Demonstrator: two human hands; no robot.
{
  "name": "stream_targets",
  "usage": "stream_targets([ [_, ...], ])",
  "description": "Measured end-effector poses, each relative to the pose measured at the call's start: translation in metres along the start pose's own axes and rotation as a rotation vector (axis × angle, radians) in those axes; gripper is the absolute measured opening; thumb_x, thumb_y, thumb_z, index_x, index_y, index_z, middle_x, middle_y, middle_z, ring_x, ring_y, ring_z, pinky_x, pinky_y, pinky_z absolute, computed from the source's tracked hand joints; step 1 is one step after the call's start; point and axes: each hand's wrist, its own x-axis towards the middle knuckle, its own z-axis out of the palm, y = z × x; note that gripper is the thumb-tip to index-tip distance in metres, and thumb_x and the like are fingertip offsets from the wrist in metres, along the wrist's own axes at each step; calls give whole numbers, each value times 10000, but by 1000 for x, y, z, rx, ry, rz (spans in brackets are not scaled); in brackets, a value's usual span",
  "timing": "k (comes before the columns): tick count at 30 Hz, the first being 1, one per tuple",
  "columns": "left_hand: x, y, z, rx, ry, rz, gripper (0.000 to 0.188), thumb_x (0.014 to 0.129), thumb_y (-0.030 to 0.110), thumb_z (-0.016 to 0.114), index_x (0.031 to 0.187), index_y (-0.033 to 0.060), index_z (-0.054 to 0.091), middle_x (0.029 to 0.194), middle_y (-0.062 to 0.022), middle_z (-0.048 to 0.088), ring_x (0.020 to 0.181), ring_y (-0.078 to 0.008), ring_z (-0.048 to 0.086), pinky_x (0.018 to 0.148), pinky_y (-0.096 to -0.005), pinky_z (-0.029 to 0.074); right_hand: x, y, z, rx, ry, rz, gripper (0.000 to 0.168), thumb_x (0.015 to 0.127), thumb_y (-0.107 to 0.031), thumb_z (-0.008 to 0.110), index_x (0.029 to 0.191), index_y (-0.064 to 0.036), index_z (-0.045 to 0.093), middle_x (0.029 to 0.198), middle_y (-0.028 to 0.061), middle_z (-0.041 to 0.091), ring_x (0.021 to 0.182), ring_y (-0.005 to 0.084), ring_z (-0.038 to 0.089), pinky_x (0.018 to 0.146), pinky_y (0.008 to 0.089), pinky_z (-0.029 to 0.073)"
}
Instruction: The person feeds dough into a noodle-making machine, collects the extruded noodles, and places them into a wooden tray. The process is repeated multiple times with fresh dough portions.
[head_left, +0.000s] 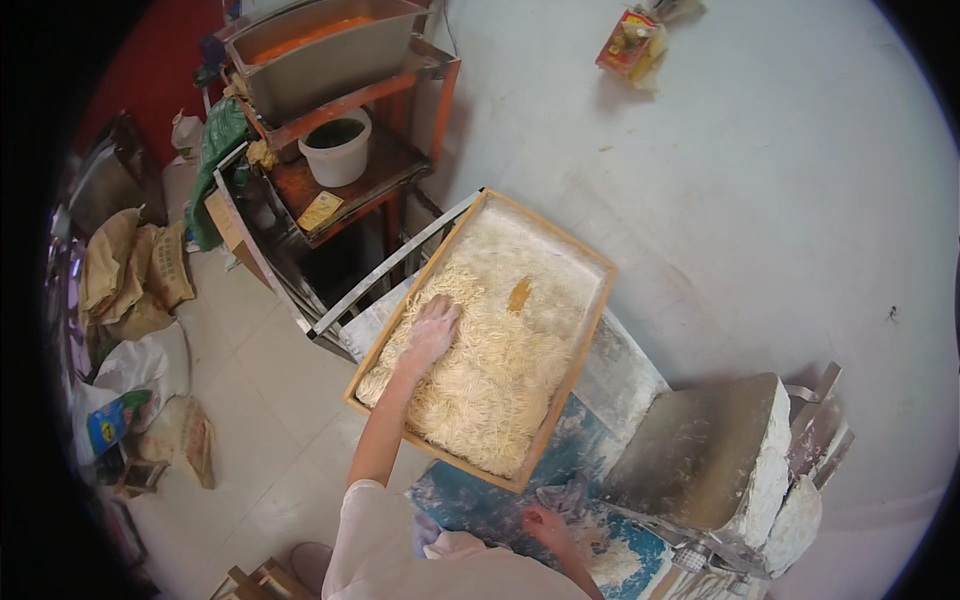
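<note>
A shallow wooden-framed tray (576, 375) lies before me, tilted in view. Pale fresh noodles (480, 390) fill its nearer part in loose coils, while its far end shows a flour-dusted bottom (540, 240). Palm down, my left hand (435, 328) rests on the noodles by the tray's left side, its skin dusted with flour. Below the tray's near corner, my right hand (547, 527) is over a flour-smeared blue surface (480, 491), beside a crumpled greyish cloth (566, 496). Its fingers look partly curled, and their undersides are hidden.
A flour-coated metal machine (697, 450) stands at the right. Up left, an orange-red rack (445, 112) bears a deep steel pan (330, 71) and a white bucket (337, 161). Paper sacks (135, 262) lie along the left. A red packet (626, 43) is on the pale wall.
</note>
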Motion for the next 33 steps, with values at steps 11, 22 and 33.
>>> stream_targets([
  [11,-9,16,-28,16,-254,-193,429,917,114,372,1328,23,456,1394,-223,402,1298,-369,368,1081,-388,309,-13,35,-5,-207,56,-180,380,795,-185,619,1131,-16,565,949,159,634,893,298,614,789,386,485],
  [22,-47,60,-1,139,-242,-352,388,952,153,441,1335,96,459,1409,-176,395,1258,-346,415,965,-413,418,-177,-50,-73,-332,490,-472,318,857,-182,564,1152,-66,563,1073,144,584,999,330,564,839,424,455],
  [33,-153,181,14,-540,-117,-101,312,901,34,456,1196,-14,547,1102,-174,588,910,-265,585,829,-349,458,-318,-25,-266,-589,1216,-493,540,750,-278,702,1249,-143,543,1280,88,525,1220,281,446,1018,413,386],
])
